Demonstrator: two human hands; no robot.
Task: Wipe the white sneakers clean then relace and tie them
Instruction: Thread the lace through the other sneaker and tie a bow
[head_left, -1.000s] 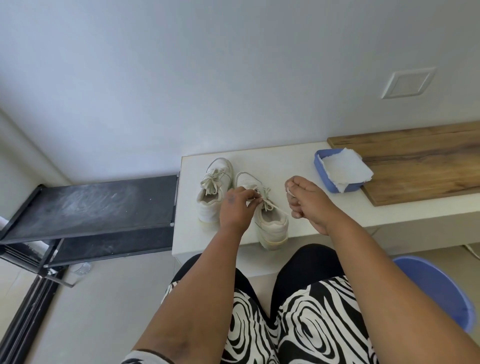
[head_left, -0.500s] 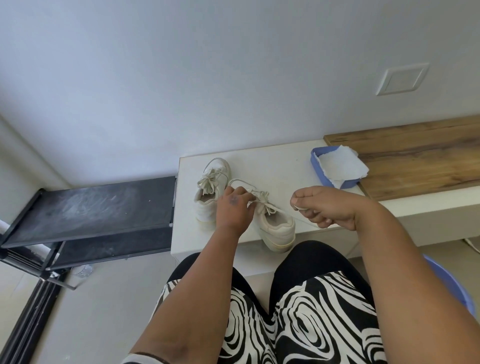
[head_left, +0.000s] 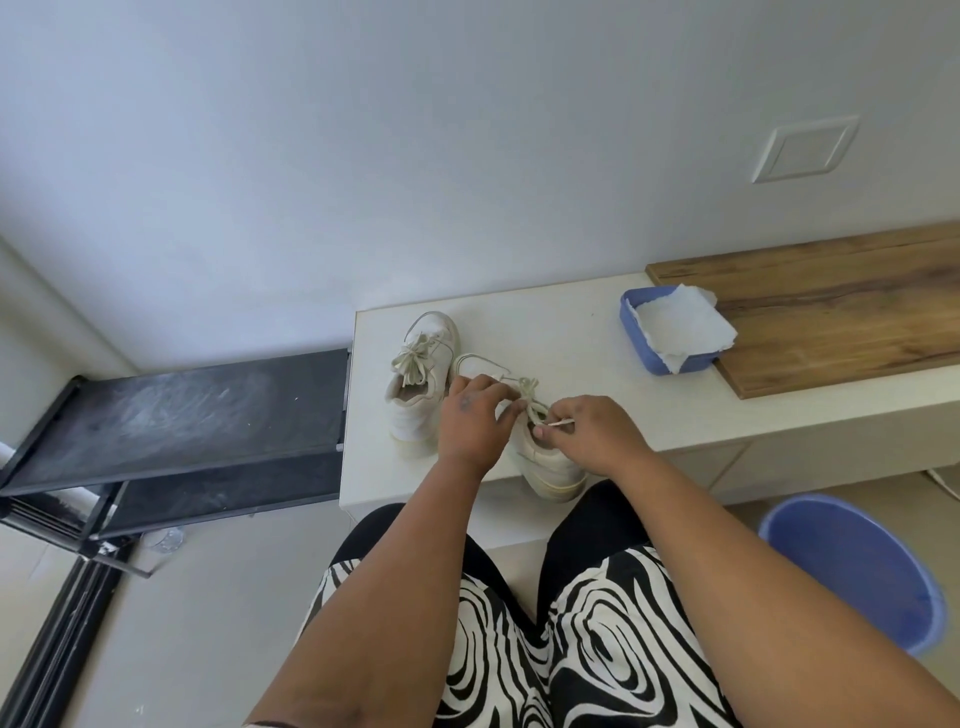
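Just left of your left hand (head_left: 470, 415), the far sneaker (head_left: 418, 384) already wears a finished bow, so you are tying the second sneaker (head_left: 545, 457), which sits under both hands on the white counter (head_left: 571, 332). Your left fingers curl around the lace (head_left: 530, 397) at the knot; your right hand (head_left: 592, 428), close beside it, pinches a lace end. Next, I judge, form a loop and pull both sides evenly tight.
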